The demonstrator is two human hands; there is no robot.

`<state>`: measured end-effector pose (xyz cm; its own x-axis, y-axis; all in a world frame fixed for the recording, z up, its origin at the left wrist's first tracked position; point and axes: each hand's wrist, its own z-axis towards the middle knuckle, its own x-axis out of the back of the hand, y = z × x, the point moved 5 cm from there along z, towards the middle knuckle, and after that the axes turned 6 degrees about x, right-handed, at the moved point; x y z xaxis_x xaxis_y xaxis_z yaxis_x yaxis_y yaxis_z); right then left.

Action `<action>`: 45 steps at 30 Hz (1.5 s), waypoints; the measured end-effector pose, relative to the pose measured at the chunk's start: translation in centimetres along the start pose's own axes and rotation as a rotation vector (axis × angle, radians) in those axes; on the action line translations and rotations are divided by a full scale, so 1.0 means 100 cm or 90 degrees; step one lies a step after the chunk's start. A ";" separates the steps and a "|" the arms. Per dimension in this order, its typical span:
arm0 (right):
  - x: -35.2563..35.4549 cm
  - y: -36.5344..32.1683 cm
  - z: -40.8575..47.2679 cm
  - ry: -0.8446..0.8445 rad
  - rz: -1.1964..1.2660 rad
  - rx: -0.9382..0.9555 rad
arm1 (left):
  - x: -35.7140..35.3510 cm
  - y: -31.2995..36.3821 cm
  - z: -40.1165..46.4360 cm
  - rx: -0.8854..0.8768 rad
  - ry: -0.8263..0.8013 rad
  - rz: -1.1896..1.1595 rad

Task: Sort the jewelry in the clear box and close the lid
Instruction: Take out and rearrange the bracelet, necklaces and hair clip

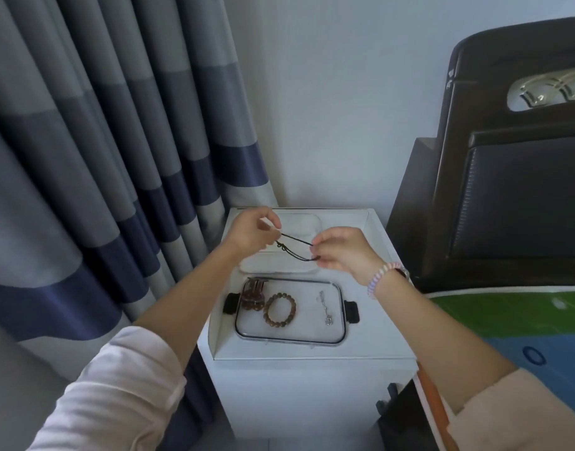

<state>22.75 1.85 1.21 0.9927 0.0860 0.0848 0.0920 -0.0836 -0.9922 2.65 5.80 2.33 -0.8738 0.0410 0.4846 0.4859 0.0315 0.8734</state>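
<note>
Nearest on the white bedside stand (312, 379) lies the clear rectangular lid with dark rim and black side clips (290, 336), and on it a dark red bead bracelet (252, 299) at left, a brown bead bracelet (279, 309) in the middle, a silver pendant chain (325, 307) at right. Beyond the lid, above the clear plastic box (279, 266), the left hand (252, 232) and right hand (343, 252) each pinch an end of a thin black cord necklace (295, 247), held in the air between them.

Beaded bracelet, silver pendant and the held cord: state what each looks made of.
Beaded bracelet: matte brown round beads, probably wood or stone. Silver pendant: shiny pale chain, likely metal. Cord: thin, dark and knotted, apparently string or leather, stretched between the left hand and right hand.
</note>
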 end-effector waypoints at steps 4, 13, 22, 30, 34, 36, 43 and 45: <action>-0.018 -0.029 0.042 0.045 -0.250 0.169 | 0.015 -0.002 0.030 -0.034 0.051 0.200; -0.065 0.018 0.123 -0.078 -0.775 0.106 | -0.019 -0.040 0.069 0.083 -0.018 0.425; -0.067 0.042 0.146 -0.136 -0.722 -0.004 | -0.028 -0.057 0.081 0.152 -0.050 0.445; -0.052 0.009 0.108 -0.032 -0.546 0.175 | -0.009 -0.027 0.063 0.010 0.038 0.438; -0.045 -0.023 0.063 0.020 -0.414 0.242 | 0.009 -0.006 0.037 -0.033 0.015 0.377; -0.043 -0.022 0.042 -0.012 -0.376 0.173 | 0.009 -0.001 0.018 -0.040 -0.043 0.342; -0.046 0.035 -0.006 -0.179 -0.589 -0.083 | -0.035 -0.020 -0.042 -0.006 -0.189 0.586; -0.045 0.047 -0.015 -0.143 -0.591 -0.101 | -0.042 -0.029 -0.048 0.022 -0.173 0.605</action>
<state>18.83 -0.43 -3.70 0.4829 0.3711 0.7932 0.8578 -0.0184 -0.5136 4.78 0.71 -2.02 -0.0871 0.2921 0.9524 0.9869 -0.1051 0.1225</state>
